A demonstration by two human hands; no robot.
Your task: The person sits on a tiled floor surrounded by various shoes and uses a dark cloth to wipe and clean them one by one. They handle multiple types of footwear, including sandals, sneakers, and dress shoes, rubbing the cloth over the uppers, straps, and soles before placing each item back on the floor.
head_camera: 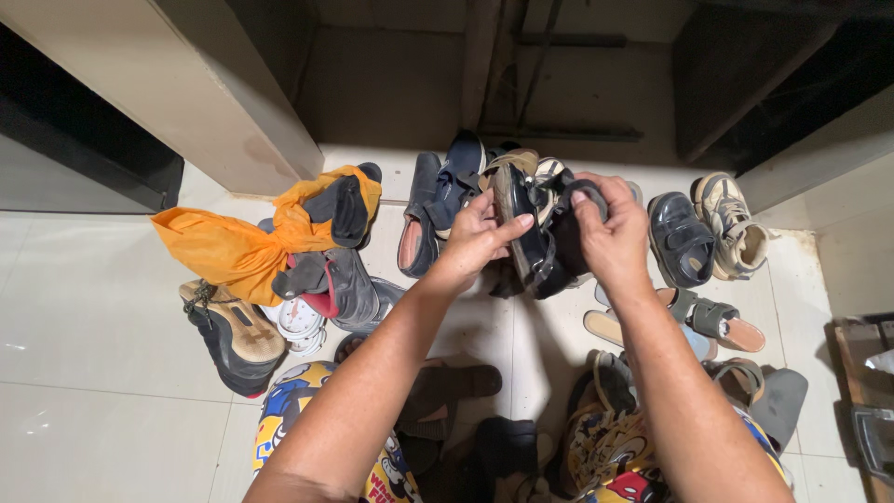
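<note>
A dark strapped sandal [523, 224] is held up between two bare hands above the far middle of a pale tiled floor [84, 326], over a scatter of footwear that reaches back toward the shadowed recess at the floor's far edge. The left hand [477, 237] clasps the sandal's sole side, thumb laid across its edge and fingers curled behind; the right hand [610, 228] closes its fingers around the strap end, fingertips pinching dark material. Both forearms reach forward from the near edge, nearly parallel, wrists bent slightly inward so the hands meet around the shoe. Judging by the grip, the step in hand looks like working or fastening a strap, or pairing the shoe with another pressed against it; whether one or two shoes are held cannot be told. A next move would call for a steady hold by the left hand while the right one works the strap. Below lie navy shoes [438, 200], a small black shoe [680, 237] and a grey-and-cream sneaker [731, 224] toward the far right, an open sandal [708, 321], and, at left, an orange cloth [242, 247] bundled around more shoes.
</note>
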